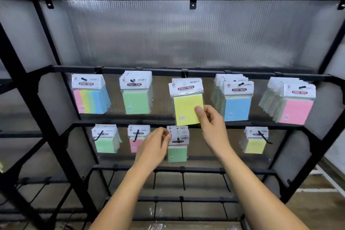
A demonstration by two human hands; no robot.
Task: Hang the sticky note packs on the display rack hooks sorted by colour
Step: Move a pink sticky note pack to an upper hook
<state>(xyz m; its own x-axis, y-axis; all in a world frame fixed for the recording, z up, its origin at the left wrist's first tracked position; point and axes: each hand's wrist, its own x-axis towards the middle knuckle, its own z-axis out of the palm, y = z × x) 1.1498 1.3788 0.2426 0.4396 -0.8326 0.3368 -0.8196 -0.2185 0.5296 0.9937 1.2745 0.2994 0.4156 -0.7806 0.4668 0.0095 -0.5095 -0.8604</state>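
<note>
Head view: a black metal display rack [61, 73] stands before a ribbed, translucent plastic back panel [168, 33], with ceiling lights far above and a wooden floor at the lower right. Its crossbars carry short black hooks.

On the upper bar, from left to right, hang flat rectangular packs in glossy clear sleeves with white header cards: a multicolour striped stack [89, 97], a green stack [136, 95], a yellow pack [186, 102], a blue stack [235, 99] and a pink stack [291, 102].

The right hand [211, 119] pinches the yellow pack at its lower right corner, thumb on the front face, fingers curled behind. The pack sits slightly tilted below the centre hook [184, 74], with more white headers just behind it; whether its hole is on the hook cannot be told.

On the lower bar hang a green stack on the left [105, 140], a pink-fronted stack [135, 139], a green centre stack [177, 144] and, far right, a yellow stack [256, 141]. The left hand [155, 147] pinches the left edge of the green centre stack's header cards, partly covering the pink-fronted stack.

A gap lies between the centre and far-right lower stacks. Lower still, two bars hold bare hooks [183, 183]. Crinkled clear wrapping [156, 227] shows at the near bottom edge.
</note>
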